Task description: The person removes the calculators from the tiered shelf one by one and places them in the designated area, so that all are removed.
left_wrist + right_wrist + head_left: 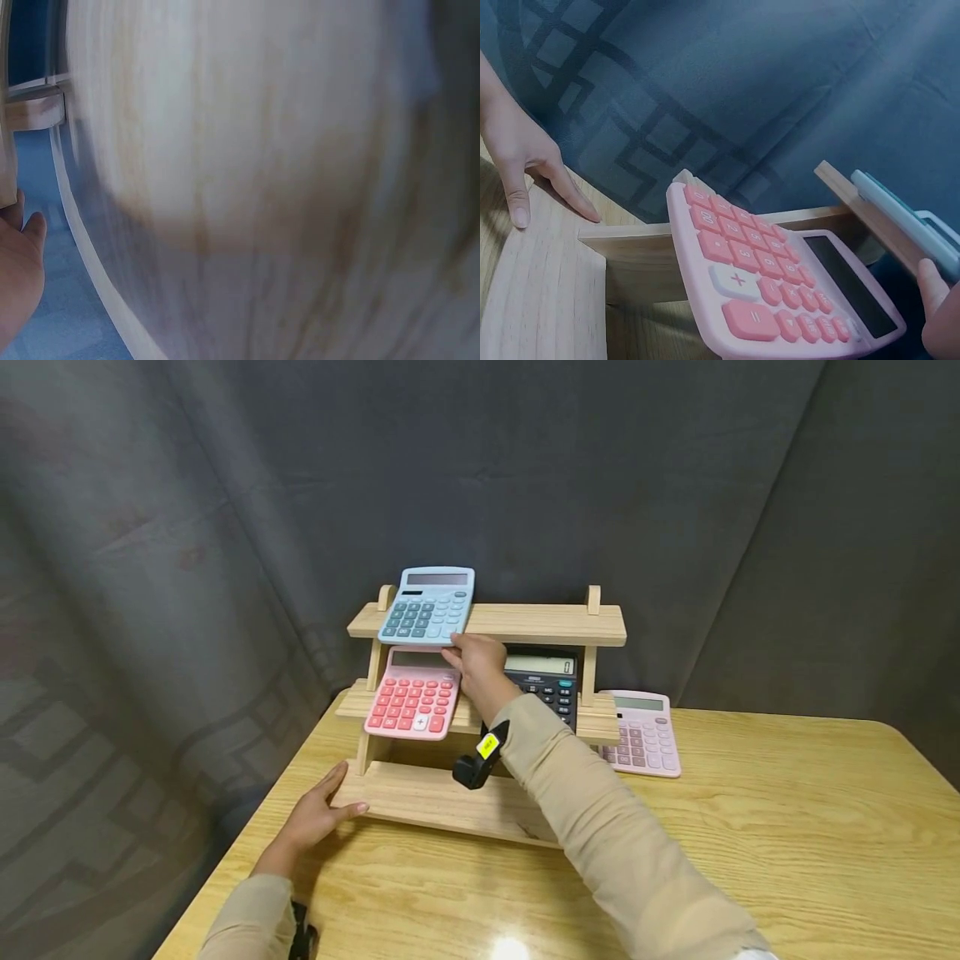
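Note:
My right hand (pixel 482 662) holds the lower right corner of a light blue calculator (pixel 437 602), which tilts back on the top shelf's left end. In the right wrist view one fingertip (pixel 930 289) is right at the calculator's lower edge. My left hand (pixel 311 817) rests on the left end of the wooden rack's bottom board (pixel 450 797), thumb and fingers spread straight. A pink calculator (pixel 415 695) leans on the middle shelf below the blue one. A black calculator (pixel 542 666) on the same shelf is partly hidden by my right arm.
A pale pink calculator (pixel 651 743) lies partly behind the rack's right side. The rack stands on a wood-grain table (pixel 787 810), near its left edge. A dark grey curtain (pixel 600 485) hangs behind. A black wrist camera (pixel 472 770) overlaps the lower rack in the head view.

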A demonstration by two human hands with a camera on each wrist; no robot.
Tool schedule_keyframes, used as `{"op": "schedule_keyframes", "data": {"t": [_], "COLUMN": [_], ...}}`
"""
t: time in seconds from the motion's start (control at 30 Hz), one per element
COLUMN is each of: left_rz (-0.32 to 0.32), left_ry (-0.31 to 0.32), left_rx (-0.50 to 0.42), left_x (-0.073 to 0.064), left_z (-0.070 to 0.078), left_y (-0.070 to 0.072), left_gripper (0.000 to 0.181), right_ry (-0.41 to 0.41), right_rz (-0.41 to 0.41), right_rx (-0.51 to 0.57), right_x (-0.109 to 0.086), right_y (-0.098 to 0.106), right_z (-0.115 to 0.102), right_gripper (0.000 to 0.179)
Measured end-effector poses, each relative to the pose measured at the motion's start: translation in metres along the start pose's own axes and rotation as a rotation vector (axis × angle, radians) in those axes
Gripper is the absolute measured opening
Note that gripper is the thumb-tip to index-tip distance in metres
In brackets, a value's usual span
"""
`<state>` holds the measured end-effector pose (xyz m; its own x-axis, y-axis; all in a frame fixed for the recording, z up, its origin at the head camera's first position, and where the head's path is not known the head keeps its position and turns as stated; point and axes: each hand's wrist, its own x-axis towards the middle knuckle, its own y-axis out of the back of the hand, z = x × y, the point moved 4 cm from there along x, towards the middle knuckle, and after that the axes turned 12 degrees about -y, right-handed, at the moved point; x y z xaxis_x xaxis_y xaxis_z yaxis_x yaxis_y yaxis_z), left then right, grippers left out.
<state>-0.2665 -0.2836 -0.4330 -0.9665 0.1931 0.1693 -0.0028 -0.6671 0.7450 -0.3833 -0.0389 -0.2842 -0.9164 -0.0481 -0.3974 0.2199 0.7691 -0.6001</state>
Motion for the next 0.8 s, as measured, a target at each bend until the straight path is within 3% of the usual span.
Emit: {"op": "schedule_keyframes", "data": {"t": [0.47, 0.8], "left_rz": [-0.017, -0.030], "left_ry": [-0.008, 0.007], "left_rx": [-0.004, -0.006], "left_x": [0.007, 0.011], "left_z": [-0.001, -0.003], "left_y": [-0.006, -0.004], "left_gripper": [0.091, 0.092], "right_ry": [0.003, 0.020], "right_rz": [-0.032, -0.086], "right_rx": [0.079, 0.109], "right_x": [0.000, -0.016], "right_y": [0.014, 0.017], "right_z": [0.001, -0.009], "right_gripper": [0.022, 0.027]}}
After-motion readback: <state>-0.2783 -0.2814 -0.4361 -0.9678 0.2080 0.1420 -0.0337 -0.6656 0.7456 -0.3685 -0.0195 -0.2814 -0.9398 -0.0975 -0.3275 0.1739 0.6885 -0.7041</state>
